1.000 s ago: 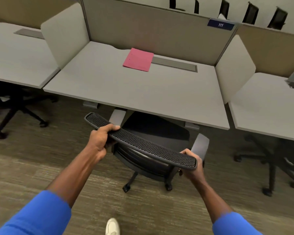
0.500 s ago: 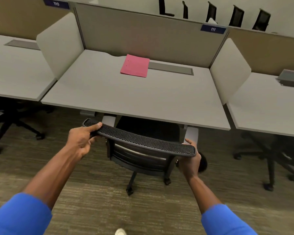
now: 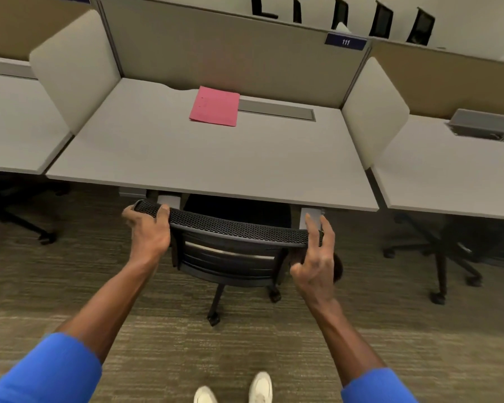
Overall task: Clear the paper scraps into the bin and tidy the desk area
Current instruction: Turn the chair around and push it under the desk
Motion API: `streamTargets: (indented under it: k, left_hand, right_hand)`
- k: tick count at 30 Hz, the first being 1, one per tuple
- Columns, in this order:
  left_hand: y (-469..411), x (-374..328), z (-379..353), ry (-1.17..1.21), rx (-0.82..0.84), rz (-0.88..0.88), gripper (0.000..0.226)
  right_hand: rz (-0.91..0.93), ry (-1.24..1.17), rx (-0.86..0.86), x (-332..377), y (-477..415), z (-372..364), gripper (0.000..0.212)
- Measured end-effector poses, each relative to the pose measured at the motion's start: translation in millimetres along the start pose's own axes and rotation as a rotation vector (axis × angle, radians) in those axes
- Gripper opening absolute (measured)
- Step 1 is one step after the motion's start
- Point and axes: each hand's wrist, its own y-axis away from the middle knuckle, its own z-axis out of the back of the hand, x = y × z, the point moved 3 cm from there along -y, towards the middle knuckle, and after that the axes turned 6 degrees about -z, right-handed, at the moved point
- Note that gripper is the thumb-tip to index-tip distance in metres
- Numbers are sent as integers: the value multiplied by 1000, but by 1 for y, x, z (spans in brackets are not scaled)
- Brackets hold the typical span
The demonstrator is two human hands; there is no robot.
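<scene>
A black mesh-backed office chair (image 3: 233, 228) stands tucked under the front edge of the grey desk (image 3: 204, 161), its seat hidden beneath the top. My left hand (image 3: 150, 231) rests over the left end of the chair's top rail, fingers curled on it. My right hand (image 3: 316, 257) is at the right end of the rail with its fingers spread apart and lifted off. A pink folder (image 3: 215, 106) lies flat at the back middle of the desk. No paper scraps or bin are in view.
Beige partition panels (image 3: 224, 50) wall the desk at the back and sides. Neighbouring desks (image 3: 448, 175) stand left and right, with black chair bases (image 3: 440, 257) under them. A grey cable tray (image 3: 275, 110) runs beside the folder. My white shoes (image 3: 259, 388) stand on the carpet.
The chair has rolled forward until its seat is under the desk. My right hand has opened and come off the rail; my left hand stays on it.
</scene>
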Motion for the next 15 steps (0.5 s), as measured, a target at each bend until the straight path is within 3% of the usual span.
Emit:
streamTargets:
  k: [4, 11, 15]
  left_hand:
    - [1, -6, 1, -218, 1, -181, 83]
    - [-19, -6, 4, -395, -90, -313, 80]
    - [-35, -6, 9, -544, -143, -474, 62]
  right_hand:
    - [0, 22, 65, -2, -7, -10, 115]
    - [31, 35, 45, -3, -26, -23, 120]
    - [66, 35, 40, 1, -36, -30, 120]
